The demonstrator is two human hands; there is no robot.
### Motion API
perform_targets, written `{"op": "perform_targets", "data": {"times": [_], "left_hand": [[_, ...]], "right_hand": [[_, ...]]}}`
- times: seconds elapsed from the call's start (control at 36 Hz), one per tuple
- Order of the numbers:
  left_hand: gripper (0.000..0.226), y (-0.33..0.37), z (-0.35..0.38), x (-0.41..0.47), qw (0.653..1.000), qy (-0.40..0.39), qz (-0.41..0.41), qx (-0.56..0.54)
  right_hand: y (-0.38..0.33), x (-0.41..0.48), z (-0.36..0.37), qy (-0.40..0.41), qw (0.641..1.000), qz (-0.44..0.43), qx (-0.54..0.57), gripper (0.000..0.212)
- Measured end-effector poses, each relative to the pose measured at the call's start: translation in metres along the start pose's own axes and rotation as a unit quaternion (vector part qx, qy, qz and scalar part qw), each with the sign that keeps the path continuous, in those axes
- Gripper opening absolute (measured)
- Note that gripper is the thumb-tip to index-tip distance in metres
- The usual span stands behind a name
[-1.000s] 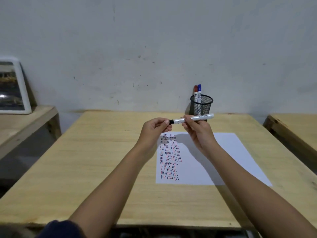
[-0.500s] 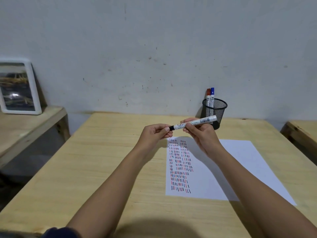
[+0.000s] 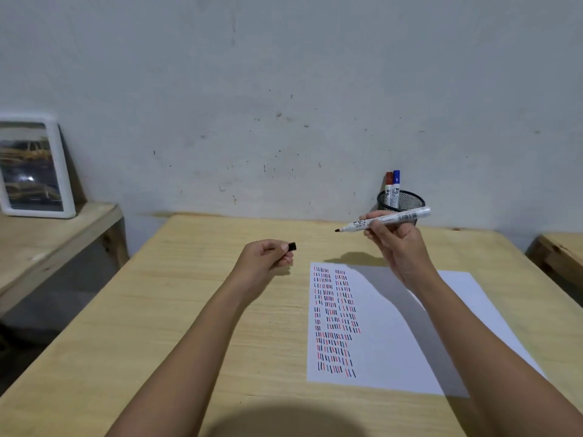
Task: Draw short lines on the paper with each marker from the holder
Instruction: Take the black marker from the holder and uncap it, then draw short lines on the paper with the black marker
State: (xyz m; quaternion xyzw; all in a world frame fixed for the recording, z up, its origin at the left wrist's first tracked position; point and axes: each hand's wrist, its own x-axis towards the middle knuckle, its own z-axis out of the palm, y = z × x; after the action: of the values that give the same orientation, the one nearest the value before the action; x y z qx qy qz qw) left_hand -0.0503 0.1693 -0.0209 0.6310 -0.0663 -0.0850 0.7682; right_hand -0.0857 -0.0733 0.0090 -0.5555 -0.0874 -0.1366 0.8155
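My right hand (image 3: pixel 398 245) holds a white black-tipped marker (image 3: pixel 383 220) above the far end of the paper, tip bare and pointing left. My left hand (image 3: pixel 264 259) is closed on the marker's black cap (image 3: pixel 292 246), held over the table to the left of the paper. The white paper (image 3: pixel 391 329) lies on the wooden table (image 3: pixel 176 310) and carries columns of short red, blue and black lines along its left side. A black mesh holder (image 3: pixel 407 201) at the table's far edge holds a red-capped marker (image 3: pixel 389 187) and a blue-capped marker (image 3: pixel 396 186).
A framed picture (image 3: pixel 31 167) leans on the wall on a lower wooden bench (image 3: pixel 47 244) at the left. Another wooden surface (image 3: pixel 561 250) sits at the right edge. A pale wall rises right behind the table.
The cap has come off the marker: my left hand has pulled it away to the left, and my right hand has carried the uncapped marker right. The camera has tilted down.
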Motion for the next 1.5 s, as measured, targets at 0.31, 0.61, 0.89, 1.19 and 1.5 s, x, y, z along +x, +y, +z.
{"op": "perform_targets", "data": {"times": [0.31, 0.61, 0.89, 1.19, 1.5], "left_hand": [[0.02, 0.006, 0.019, 0.017, 0.854, 0.023, 0.034, 0.519], [0.029, 0.002, 0.032, 0.005, 0.822, 0.019, 0.062, 0.565], [0.045, -0.014, 0.027, -0.044, 0.843, 0.011, 0.152, 0.516], [0.064, -0.038, 0.026, -0.08, 0.784, -0.109, 0.133, 0.596], [0.067, -0.041, 0.026, -0.081, 0.772, -0.095, 0.13, 0.615]], "right_hand": [[0.012, -0.009, -0.002, 0.097, 0.995, 0.02, -0.014, 0.007], [0.01, -0.03, 0.0, 0.115, 0.984, 0.04, -0.133, 0.009], [0.001, -0.067, 0.004, 0.122, 0.98, 0.048, -0.148, 0.019], [0.008, -0.114, 0.025, 0.155, 0.965, 0.103, -0.185, 0.004], [0.016, -0.13, 0.036, 0.126, 0.968, 0.102, -0.194, 0.021]]}}
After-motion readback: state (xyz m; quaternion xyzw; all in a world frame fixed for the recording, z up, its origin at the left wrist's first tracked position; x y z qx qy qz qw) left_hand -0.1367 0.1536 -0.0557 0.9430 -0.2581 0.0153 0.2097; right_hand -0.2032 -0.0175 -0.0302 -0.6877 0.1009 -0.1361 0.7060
